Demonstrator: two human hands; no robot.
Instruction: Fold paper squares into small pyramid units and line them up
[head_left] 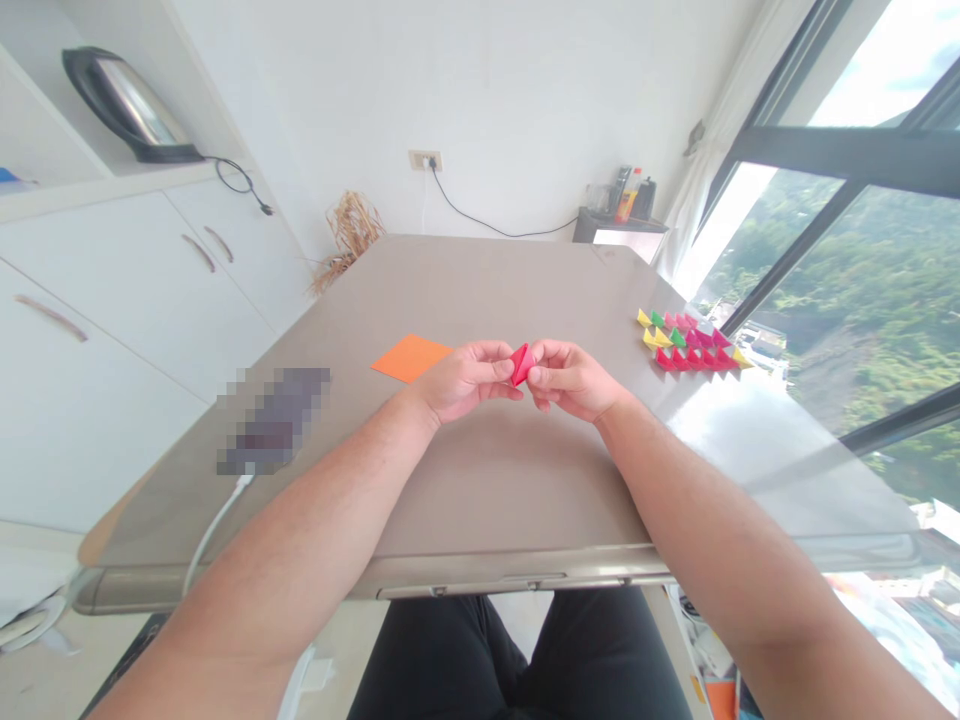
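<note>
folded red piece [521,366], clamped from both sides

dark pixelated object [274,420] lying near the left edge of the tabletop [487,290]; white cable [212,530] running from it over the near edge. orange sheet [409,358] lying flat, left of the middle, its right side passing behind the left hand [466,382]. left hand pinching the red piece's left side, thumb pressing against fingers. red piece sitting over about the middle of the tabletop, seemingly lifted off it. long axis running between near and far edges: far tip leaning toward the right edge, near tip pointing a little left. which end is its front, cannot tell. right hand [570,382] clamping the opposite side. step in hand looking like folding or shaping; next move probably calling for even pressure from both thumbs, layers not slipping. rows of small folded pieces [693,359] standing by the right edge, well apart from the work.
</note>
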